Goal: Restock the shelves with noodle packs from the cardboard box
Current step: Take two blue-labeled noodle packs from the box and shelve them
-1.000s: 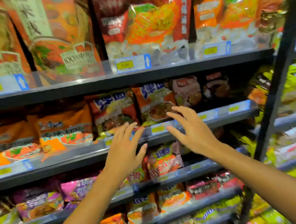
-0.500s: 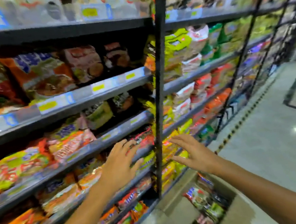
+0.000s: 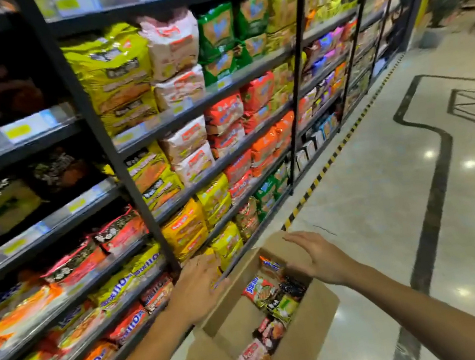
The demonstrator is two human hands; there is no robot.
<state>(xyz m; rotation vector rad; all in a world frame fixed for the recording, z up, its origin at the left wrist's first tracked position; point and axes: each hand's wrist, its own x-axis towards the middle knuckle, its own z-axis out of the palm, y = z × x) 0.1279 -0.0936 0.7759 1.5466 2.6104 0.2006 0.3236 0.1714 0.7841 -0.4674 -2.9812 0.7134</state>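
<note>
Fingers point(image 3: 210, 269) straight over rectangular cardboard box point(image 3: 312, 326)

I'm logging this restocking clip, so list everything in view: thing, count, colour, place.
cardboard box: one, brown, open on the floor at the shelf foot.
noodle packs in the box: several, red, green, black, pink; exact count unclear.
shelves: several black-framed bays with grey tiers, left side, receding along the aisle.
shelved packs: many, yellow, white, green, red, orange, on every tier.
price tags: many, yellow and blue, on shelf edges.
floor: one, pale glossy with dark lines, right.
hazard tape: one yellow-black strip along the shelf base.
left hand: open, above the box's near-shelf edge.
right hand: open, above the box's far flap.
</note>
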